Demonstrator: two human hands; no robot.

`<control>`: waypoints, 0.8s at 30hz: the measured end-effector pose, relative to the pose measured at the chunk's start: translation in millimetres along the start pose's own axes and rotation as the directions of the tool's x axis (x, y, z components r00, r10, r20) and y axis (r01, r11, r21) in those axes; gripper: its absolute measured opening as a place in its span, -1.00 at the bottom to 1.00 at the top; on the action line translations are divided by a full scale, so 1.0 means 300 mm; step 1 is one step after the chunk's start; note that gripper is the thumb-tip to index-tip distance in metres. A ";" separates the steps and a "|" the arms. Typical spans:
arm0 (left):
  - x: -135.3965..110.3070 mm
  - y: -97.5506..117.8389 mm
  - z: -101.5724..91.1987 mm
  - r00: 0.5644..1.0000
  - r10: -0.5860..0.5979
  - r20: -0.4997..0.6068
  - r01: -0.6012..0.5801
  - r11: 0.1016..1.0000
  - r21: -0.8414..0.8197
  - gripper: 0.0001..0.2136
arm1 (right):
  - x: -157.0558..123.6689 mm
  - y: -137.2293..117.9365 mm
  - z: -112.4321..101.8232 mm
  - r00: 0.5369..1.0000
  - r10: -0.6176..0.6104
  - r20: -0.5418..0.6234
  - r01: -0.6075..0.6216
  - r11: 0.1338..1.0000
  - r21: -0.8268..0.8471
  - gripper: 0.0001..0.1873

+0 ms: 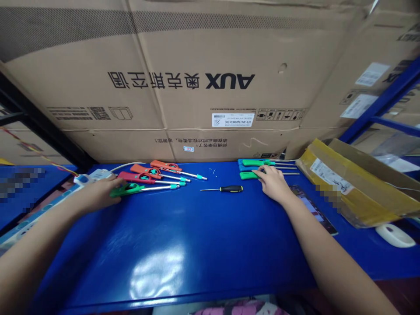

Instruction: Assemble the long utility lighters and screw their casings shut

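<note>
Left hand: The left hand (102, 192) was curled nearly closed around the butt end of a green lighter (126, 190), at the left side of the blue tabletop (203, 236).
Right hand: The right hand (274, 183) had thumb and fingertips drawn together on the handle of the near green-handled tool (248, 175), well apart from the left hand.
Green lighter: It lay directly under the left fingers, its metal tube pointing right, toward the middle of the tabletop.
Near green-handled tool: Its handle stretched left from the right fingertips; its thin rod showed to the right, beyond the hand.
Beside the left hand: A red lighter (131, 177) and two orange lighters (144, 170) lay just beyond the green one, their tubes also pointing right.
Beside the right hand: A far green-handled tool (253, 162) and a blue-handled tool (245, 167) lay just past the fingertips, and a phone (313, 209) lay partly behind the forearm.
Between the hands: A black-and-yellow screwdriver (231, 189) lay with its tip to the left, and tiny white pieces (213, 171) were scattered beyond it.
Outer right: A yellow-taped box (348, 183) stood near a white mouse (395, 235).
Back: A large cardboard carton (183, 48) rose behind everything, its lettering upside down.
</note>
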State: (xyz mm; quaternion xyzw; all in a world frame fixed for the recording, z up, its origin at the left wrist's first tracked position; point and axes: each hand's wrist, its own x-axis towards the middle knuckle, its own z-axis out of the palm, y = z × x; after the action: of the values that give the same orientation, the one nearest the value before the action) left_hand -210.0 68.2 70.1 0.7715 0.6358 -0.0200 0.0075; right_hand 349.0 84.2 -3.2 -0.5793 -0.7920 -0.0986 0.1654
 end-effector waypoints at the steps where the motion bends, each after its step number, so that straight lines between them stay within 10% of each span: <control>1: -0.005 0.005 -0.011 0.999 0.029 0.040 -0.029 1.000 0.008 -0.67 | -0.001 -0.002 -0.002 1.000 0.008 -0.007 -0.008 1.000 -0.001 -0.52; 15: -0.121 0.114 -0.017 0.983 0.118 0.140 -0.099 0.986 -0.135 -0.59 | -0.011 -0.213 -0.054 0.953 -0.302 0.018 0.279 0.899 0.337 -0.65; 24: -0.168 0.327 0.032 0.937 0.329 0.115 -0.324 0.944 -0.063 -0.55 | -0.036 -0.322 -0.116 0.909 -0.412 0.055 0.347 0.825 0.446 -0.71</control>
State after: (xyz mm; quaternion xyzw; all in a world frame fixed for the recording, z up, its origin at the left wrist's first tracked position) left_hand -123.4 -0.3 61.1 0.8633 0.4975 -0.0526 0.0670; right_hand 265.2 32.7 28.3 -0.3650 -0.9036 0.0893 0.2055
